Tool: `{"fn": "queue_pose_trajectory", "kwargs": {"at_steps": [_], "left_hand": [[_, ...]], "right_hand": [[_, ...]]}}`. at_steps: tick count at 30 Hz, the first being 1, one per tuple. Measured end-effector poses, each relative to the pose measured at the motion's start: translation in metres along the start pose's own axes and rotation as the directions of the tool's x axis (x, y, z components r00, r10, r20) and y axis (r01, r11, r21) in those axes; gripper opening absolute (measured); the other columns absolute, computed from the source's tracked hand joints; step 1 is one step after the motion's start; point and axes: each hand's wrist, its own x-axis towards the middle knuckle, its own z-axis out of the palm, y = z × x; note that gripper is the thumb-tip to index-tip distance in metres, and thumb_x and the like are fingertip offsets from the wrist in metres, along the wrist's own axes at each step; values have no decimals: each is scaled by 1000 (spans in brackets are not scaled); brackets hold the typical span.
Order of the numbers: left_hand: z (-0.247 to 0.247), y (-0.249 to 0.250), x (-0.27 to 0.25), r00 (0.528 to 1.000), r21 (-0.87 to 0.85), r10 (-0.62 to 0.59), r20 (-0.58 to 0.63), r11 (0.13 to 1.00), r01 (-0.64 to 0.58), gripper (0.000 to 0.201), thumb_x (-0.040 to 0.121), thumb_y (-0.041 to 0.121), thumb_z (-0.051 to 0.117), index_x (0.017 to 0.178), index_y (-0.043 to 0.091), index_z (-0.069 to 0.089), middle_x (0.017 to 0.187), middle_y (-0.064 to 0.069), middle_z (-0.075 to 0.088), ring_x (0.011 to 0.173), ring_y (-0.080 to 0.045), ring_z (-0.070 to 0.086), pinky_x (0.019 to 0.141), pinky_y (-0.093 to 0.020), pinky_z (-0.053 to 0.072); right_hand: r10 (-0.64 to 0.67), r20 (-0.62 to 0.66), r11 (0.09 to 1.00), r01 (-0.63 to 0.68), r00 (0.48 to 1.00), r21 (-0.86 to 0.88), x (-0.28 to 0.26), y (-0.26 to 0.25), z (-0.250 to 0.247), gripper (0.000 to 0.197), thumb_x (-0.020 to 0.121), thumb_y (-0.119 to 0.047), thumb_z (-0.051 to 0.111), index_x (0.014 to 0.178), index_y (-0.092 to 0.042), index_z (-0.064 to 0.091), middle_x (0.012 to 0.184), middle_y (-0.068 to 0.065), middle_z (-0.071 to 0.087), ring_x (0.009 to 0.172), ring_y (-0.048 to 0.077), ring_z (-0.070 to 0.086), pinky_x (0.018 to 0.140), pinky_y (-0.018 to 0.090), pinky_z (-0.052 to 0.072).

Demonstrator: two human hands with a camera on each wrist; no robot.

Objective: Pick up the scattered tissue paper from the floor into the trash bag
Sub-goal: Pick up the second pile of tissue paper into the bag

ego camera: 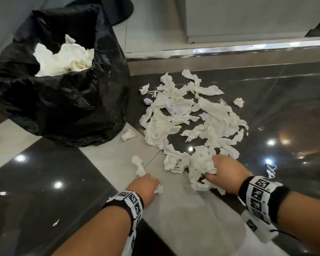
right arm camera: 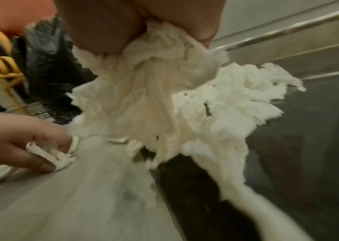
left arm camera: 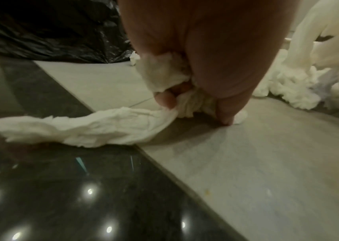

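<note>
Head view gives me the whole layout: the black bag point(ego camera: 63, 100) stands far left on the floor point(ego camera: 183, 224), mouth open, with a mound of white tissue point(ego camera: 63, 60) already inside. To its right, the loose tissue pile point(ego camera: 188, 117) sprawls over the dark glossy tiles, reaching back toward a metal threshold strip point(ego camera: 229, 50). A few stray bits lie apart: one scrap point(ego camera: 128, 134) just beside the bag's base, one ball point(ego camera: 238, 102) at the far right of the pile.

My right hand point(ego camera: 224, 174) is at the near edge of the pile, fingers curled around a thick wad point(ego camera: 201, 163). On the right wrist view I see that wad point(right arm camera: 154, 81) bunched between the thumb and fingers, with its tails hanging down to the floor; the picture is blurred, so I cannot tell more about the hold.

My left hand point(ego camera: 146, 185) sits low on the pale tile, near left of the pile. On the left wrist view its fingers point(left arm camera: 164, 97) pinch a long twisted strip point(left arm camera: 86, 128), whose free end trails left across the seam onto the dark tile. More tissue is balled up in the palm. Both wrists wear bands point(ego camera: 132, 202) printed with black and white markers.
</note>
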Motion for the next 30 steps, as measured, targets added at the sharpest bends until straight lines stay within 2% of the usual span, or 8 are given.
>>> {"fn": "queue_pose_trajectory", "kwargs": {"at_steps": [4, 7, 11, 16, 19, 25, 28, 30], "left_hand": [[-20, -3, -6, 1000, 32, 21, 2, 999, -21, 23, 87, 15, 49, 107, 8, 57, 117, -17, 47, 98, -37, 57, 85, -38, 49], [-57, -8, -11, 999, -22, 11, -45, 1000, -12, 25, 86, 12, 50, 109, 9, 60, 115, -16, 54, 104, -34, 58, 85, -33, 46], [-136, -23, -29, 993, -65, 17, -115, 998, -25, 38, 86, 18, 54, 124, 15, 56, 128, -8, 57, 118, -25, 52, 91, -28, 41], [-258, -67, -84, 961, -65, -22, -276, 998, 4, 26, 83, 22, 58, 108, 17, 64, 112, -5, 62, 105, -25, 56, 84, -30, 46], [-323, -102, -128, 866, -154, -138, -481, 986, 72, 11, 86, 21, 54, 90, 16, 63, 91, -2, 60, 91, -25, 57, 68, -29, 41], [-384, -179, -156, 398, -356, -314, -862, 934, -32, 39, 88, 34, 56, 121, 14, 50, 105, 1, 50, 92, -20, 50, 77, -30, 37], [-385, -198, -130, 376, -428, -350, -858, 891, -150, 57, 85, 43, 61, 128, 13, 40, 125, -5, 46, 100, -18, 45, 80, -29, 35], [-375, -202, -106, 497, -481, -360, -789, 866, -136, 66, 83, 49, 60, 133, 13, 36, 138, -8, 41, 113, -24, 47, 84, -29, 34]], "right_hand": [[-241, -1, 968, 240, 971, -72, 21, -21, 1, 37, 81, -22, 60, 117, -12, 61, 141, -2, 45, 129, 19, 43, 104, 21, 34], [-383, 264, 854, 448, 885, -264, 39, -42, 16, 23, 84, -18, 60, 107, -15, 65, 159, -6, 16, 143, 29, 19, 112, 39, 31], [-333, 445, 725, 527, 831, -443, 60, -55, 42, 30, 84, -13, 60, 114, -18, 59, 154, 0, 25, 121, 40, 41, 88, 49, 49], [-287, 423, 728, 483, 859, -486, 66, -64, 43, 31, 89, -16, 52, 120, -17, 52, 126, 7, 52, 109, 29, 52, 90, 38, 46], [-238, 367, 848, 377, 899, -373, 62, -80, 16, 40, 86, -27, 53, 125, -27, 41, 119, 2, 57, 104, 21, 56, 90, 33, 46], [-210, -14, 956, 203, 978, -210, 42, -110, -76, 48, 79, -21, 60, 114, -51, 46, 119, -17, 57, 106, 6, 57, 90, 21, 47], [-153, -204, 982, 125, 967, -142, 33, -126, -125, 60, 66, -10, 75, 88, -56, 45, 99, -18, 60, 92, 14, 63, 80, 30, 49], [-187, -313, 977, 144, 931, -154, 28, -142, -152, 63, 63, -7, 80, 84, -56, 47, 91, -24, 57, 84, 14, 62, 74, 32, 48]]}}
